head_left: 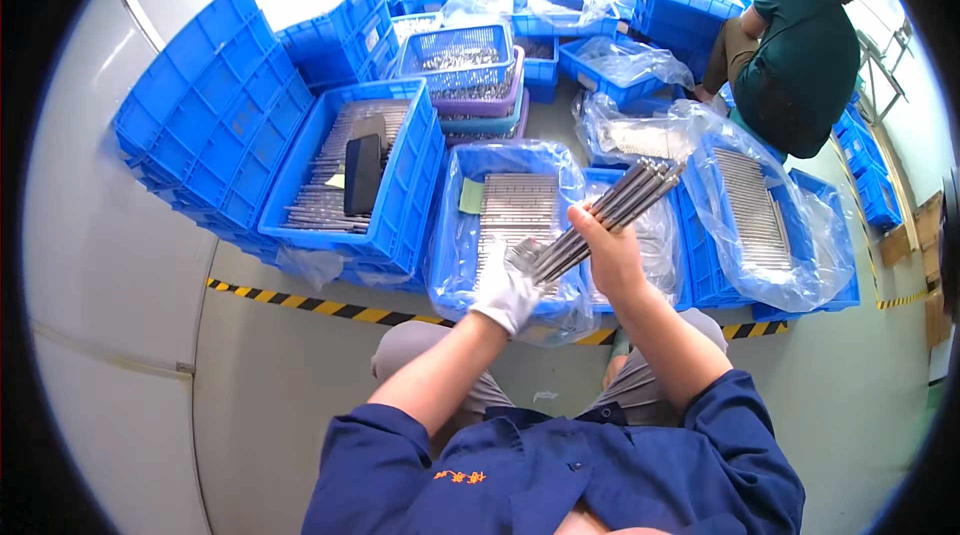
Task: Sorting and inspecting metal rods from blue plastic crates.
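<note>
A bundle of slim metal rods (632,197) slants across in front of me, its far end up to the right. My right hand (612,253), bare, is wrapped round the middle of the bundle. At the lower left end, my left hand (507,287) in a white glove is closed about the rod ends; its fingertips are partly hidden. Beneath the hands stands a blue crate (440,270) lined with clear plastic. Rows of similar metal rods (518,203) lie in it, with a pale green slip (471,196) at their left side.
Left of it, a blue crate (405,170) of rods carries a dark phone-like object (362,175). Tall stacked crates (215,100) stand beyond. On the right is a plastic-lined crate of rods (750,205). A person (800,60) sits at the far right. Striped tape (330,308) crosses the floor.
</note>
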Action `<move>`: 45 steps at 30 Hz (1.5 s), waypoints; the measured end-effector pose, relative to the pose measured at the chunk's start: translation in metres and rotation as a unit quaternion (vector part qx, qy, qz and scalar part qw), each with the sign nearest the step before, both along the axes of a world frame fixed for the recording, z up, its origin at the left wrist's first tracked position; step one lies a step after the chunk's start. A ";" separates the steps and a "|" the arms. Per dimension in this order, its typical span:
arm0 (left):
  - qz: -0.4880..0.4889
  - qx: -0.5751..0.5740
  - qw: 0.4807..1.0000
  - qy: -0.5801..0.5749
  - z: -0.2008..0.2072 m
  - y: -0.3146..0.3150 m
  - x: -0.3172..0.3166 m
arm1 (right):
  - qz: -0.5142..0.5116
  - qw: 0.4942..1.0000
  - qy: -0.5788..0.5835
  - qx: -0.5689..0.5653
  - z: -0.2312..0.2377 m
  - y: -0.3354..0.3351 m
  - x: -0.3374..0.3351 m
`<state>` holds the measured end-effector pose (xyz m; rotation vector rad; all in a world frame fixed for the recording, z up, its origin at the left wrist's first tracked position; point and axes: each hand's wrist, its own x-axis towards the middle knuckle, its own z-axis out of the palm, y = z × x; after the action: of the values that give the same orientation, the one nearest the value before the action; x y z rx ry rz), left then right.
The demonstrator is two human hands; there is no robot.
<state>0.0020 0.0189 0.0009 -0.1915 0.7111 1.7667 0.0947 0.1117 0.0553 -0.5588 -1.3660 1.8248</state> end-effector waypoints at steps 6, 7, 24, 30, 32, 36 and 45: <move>0.078 0.094 0.991 -0.046 0.000 0.001 0.033 | 0.015 0.986 -0.083 0.144 -0.008 -0.044 0.014; 0.062 0.102 0.992 -0.039 0.002 -0.005 0.037 | 0.017 0.987 -0.082 0.137 -0.011 -0.046 0.015; -0.005 0.124 0.980 -0.157 0.022 -0.045 0.062 | 0.122 0.982 -0.080 0.119 0.015 -0.066 0.038; -0.150 0.211 0.956 -0.135 0.001 -0.050 0.055 | 0.139 0.987 -0.077 -0.006 0.016 -0.051 0.037; -0.242 0.156 0.954 0.083 0.036 -0.062 0.055 | 0.195 0.973 -0.061 -0.109 0.014 -0.038 0.039; -0.385 0.245 0.889 0.038 0.041 -0.050 0.044 | 0.323 0.938 -0.080 -0.099 -0.007 -0.023 0.030; -0.250 -0.054 0.883 0.394 0.048 -0.030 -0.020 | 0.070 0.979 -0.103 -0.160 -0.011 0.041 0.002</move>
<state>-0.0184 -0.0108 0.0486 0.6337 1.3039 1.2615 0.0962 0.1530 0.0439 -0.8572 -1.2776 2.1704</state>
